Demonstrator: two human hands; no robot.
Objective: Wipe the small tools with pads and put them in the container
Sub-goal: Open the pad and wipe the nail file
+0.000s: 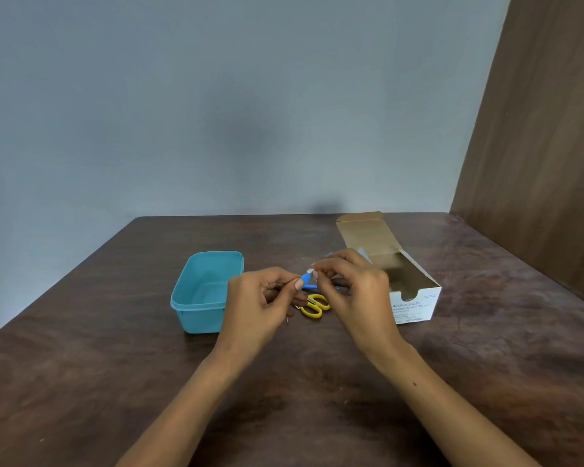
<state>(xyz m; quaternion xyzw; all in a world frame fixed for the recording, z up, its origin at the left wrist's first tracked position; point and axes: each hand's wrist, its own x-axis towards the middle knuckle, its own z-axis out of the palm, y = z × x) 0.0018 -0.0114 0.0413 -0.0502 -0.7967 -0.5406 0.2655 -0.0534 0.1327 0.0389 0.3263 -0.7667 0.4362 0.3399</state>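
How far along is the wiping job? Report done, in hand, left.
Done: nothing shows inside the teal container; the alcohol swab box stands open. In hand: the left hand holds a small blue tool while the right hand pinches a white pad at its tip. Left: the yellow scissors lie on the table, apparently unwiped.

Two bare forearms reach in from below; the left hand (pixel 262 299) and right hand (pixel 354 291) wear no sleeves, apparently no rings.
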